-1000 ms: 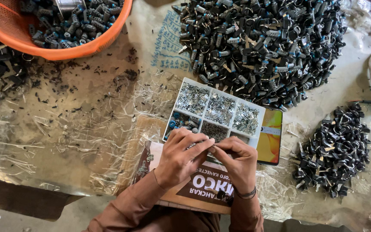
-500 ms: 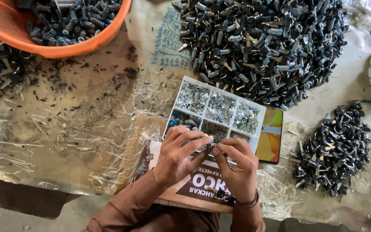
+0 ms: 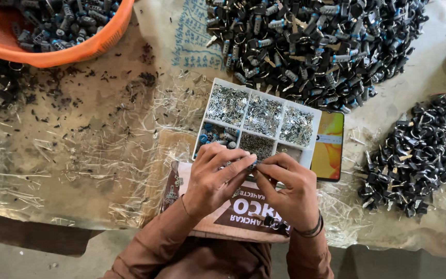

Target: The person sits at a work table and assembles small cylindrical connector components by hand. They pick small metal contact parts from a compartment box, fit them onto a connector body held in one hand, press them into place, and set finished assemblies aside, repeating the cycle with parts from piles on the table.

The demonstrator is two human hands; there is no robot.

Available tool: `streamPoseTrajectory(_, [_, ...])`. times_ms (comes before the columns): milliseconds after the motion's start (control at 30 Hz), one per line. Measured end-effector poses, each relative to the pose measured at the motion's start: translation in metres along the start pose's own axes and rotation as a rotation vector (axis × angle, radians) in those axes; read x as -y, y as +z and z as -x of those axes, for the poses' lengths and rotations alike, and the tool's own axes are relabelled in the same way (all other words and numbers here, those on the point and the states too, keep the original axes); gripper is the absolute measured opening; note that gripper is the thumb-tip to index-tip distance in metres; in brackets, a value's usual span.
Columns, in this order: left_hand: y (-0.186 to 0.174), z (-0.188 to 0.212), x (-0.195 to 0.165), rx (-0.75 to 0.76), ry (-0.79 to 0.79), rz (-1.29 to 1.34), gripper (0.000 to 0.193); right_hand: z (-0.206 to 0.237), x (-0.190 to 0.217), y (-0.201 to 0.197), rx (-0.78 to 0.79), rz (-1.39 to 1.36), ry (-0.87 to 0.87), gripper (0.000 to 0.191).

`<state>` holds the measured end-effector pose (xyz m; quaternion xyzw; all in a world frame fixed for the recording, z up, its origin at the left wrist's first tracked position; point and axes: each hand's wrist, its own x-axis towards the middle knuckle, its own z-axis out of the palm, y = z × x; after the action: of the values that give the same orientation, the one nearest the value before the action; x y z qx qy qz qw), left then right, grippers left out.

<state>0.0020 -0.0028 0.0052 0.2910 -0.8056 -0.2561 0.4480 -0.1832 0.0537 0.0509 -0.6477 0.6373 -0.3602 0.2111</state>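
Observation:
My left hand (image 3: 213,178) and my right hand (image 3: 290,187) meet fingertip to fingertip over a brown cardboard piece (image 3: 243,214), pinching a small dark metal part (image 3: 253,166) between them. Just beyond my fingers lies a white compartment tray (image 3: 313,118) filled with tiny silvery parts and some blue ones. Both sleeves are brown, and a dark band circles my right wrist.
A big heap of black keys with rings (image 3: 311,46) lies at the top, a smaller heap (image 3: 414,155) at the right. An orange basket (image 3: 78,49) of similar parts sits top left. A phone with a yellow screen (image 3: 329,147) lies beside the tray. Crinkled clear plastic (image 3: 78,155) covers the table.
Both hands have stayed together over the cardboard, with only small finger movements on the part. Nothing else has moved.

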Motion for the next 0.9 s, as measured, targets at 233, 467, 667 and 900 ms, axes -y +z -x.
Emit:
streamPoseTrajectory(233, [0.000,0.000,0.000,0.015,-0.001,0.006,0.042,0.001,-0.001,-0.003,0.004,-0.020,0.009,0.014])
streamPoseTrajectory(467, [0.000,0.001,0.001,0.024,0.031,-0.021,0.043,-0.004,0.006,-0.005,0.039,-0.005,0.034,0.013])
streamPoseTrajectory(667, [-0.001,0.001,0.003,0.042,0.094,-0.047,0.041,0.000,0.002,-0.005,0.066,0.061,0.035,0.010])
streamPoseTrajectory(900, [0.002,0.004,0.003,-0.032,0.010,0.056,0.041,-0.016,-0.042,-0.007,0.138,-0.461,0.196,0.010])
